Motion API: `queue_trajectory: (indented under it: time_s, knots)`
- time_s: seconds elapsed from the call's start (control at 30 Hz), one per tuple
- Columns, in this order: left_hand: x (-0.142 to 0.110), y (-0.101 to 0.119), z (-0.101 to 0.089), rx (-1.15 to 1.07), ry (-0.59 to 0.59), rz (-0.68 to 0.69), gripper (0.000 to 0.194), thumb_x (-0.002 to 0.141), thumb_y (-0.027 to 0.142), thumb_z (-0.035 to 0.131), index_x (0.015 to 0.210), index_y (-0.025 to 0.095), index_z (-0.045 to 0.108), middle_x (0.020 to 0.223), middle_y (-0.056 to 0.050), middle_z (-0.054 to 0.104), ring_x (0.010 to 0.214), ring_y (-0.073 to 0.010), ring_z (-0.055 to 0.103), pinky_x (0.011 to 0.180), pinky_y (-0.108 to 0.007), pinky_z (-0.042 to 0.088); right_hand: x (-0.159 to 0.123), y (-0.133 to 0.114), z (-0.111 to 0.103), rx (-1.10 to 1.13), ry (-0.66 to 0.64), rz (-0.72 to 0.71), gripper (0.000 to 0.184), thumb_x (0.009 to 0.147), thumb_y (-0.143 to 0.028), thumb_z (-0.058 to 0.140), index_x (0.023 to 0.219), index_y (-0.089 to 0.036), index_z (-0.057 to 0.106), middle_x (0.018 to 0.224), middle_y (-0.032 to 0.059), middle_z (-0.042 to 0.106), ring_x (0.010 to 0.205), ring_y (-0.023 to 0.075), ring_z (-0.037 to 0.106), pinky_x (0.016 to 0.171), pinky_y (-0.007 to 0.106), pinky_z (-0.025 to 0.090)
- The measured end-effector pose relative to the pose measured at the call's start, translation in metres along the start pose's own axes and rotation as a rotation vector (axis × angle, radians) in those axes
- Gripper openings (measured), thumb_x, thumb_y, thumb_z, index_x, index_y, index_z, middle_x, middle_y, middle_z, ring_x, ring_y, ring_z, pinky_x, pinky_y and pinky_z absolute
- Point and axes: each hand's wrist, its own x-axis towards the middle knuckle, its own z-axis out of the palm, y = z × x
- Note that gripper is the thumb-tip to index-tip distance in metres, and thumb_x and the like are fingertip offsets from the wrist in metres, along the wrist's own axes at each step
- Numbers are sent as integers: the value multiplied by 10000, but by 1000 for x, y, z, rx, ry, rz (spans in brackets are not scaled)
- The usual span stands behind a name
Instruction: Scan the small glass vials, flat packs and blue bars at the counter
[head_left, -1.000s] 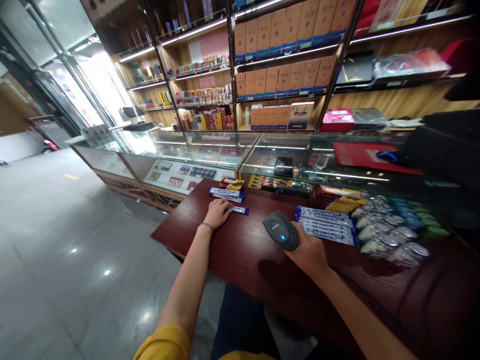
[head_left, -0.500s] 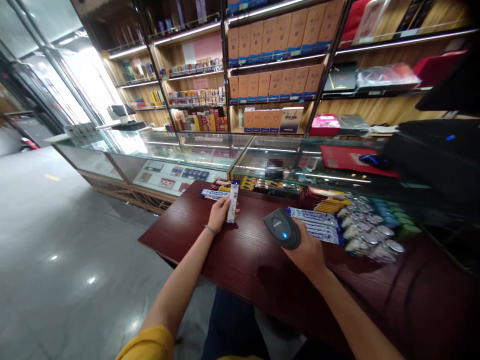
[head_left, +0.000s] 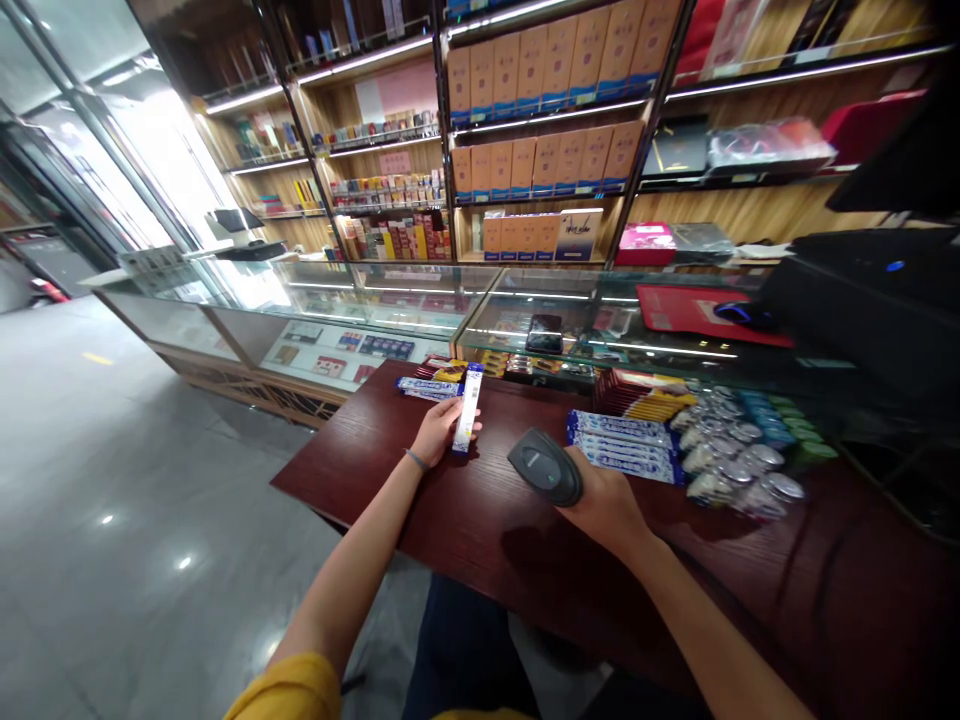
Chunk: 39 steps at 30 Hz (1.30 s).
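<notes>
Grey floor (head_left: pixel 112 560), glass counter (head_left: pixel 360 290), lit shelves (head_left: pixel 390 150) w/ boxes (head_left: pixel 544 65) behind.

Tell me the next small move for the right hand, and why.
Probably ease the scanner slightly closer to the blue-and-white packet: the left hand holds the packet raised, and the scanner, gripped in the right hand, points roughly that way with a gap between them.
</notes>
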Motion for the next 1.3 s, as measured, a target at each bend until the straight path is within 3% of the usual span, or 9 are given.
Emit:
queue_trajectory:
  time_s: [0.27, 0.5, 0.67, 0.83, 1.0, 1.17, 1.3]
  knots:
    - [-4, 4, -1, -58, -73, 29, 469, 821, 410, 768, 1191, 162, 619, 1106, -138, 746, 938, -254, 749, 769, -384, 634, 0, 3, -3, -16, 46, 71, 320, 792, -298, 596, 1108, -260, 566, 765, 4, 749, 627, 235, 728, 542, 278, 454]
    - [8, 2, 9, 86, -134, 149, 591, 774, 460, 801, 1275, 189, 642, 1232, -130, 720, 1046, -235, 714, 941, -379, 561, 2, 19, -26, -54, 216, 316, 375, 772, -431, 658, 1106, -275, 591, 701, 3, 740, 620, 271, 729, 539, 299, 466]
    - [22, 1, 50, 346, -233, 306, 533, 797, 454, 768, 1256, 199, 678, 1279, -102, 706, 1199, -255, 649, 1085, -409, 470, 0, 40, -53, -35, 323, 414, 412, 771, -440, 656, 1131, -251, 586, 808, 42, 763, 730, 283, 744, 611, 323, 517]
    - [30, -16, 107, 598, -299, 418, 379, 839, 282, 705, 1212, 216, 703, 1233, -86, 725, 1152, -259, 670, 1073, -428, 487, -6, 58, -74, -11, 471, 508, 516, 736, -445, 694, 1190, -222, 591, 859, 87, 764, 810, 311, 745, 662, 366, 557]
    - [30, -37, 155, 926, -349, 622, 346, 832, 157, 675, 1166, 232, 727, 1185, -86, 736, 1113, -280, 674, 1045, -445, 502, -12, 74, -88, 55, 605, 537, 545, 758, -456, 690, 1224, -191, 590, 967, 120, 768, 940, 307, 735, 772, 397, 582]
    - [28, -60, 192, 1151, -446, 757, 333, 823, 103, 650, 1137, 186, 728, 1133, -133, 736, 1066, -319, 669, 994, -477, 512, -19, 92, -97, 125, 716, 591, 545, 744, -452, 724, 1197, -167, 619, 1005, 147, 766, 923, 306, 740, 801, 407, 584]
    - [25, -71, 212, 1277, -477, 823, 322, 834, 100, 644, 1128, 203, 727, 1098, -129, 736, 1036, -304, 672, 959, -445, 516, -23, 99, -103, 217, 766, 661, 487, 752, -455, 730, 1126, -152, 653, 866, 141, 765, 783, 300, 746, 681, 386, 591]
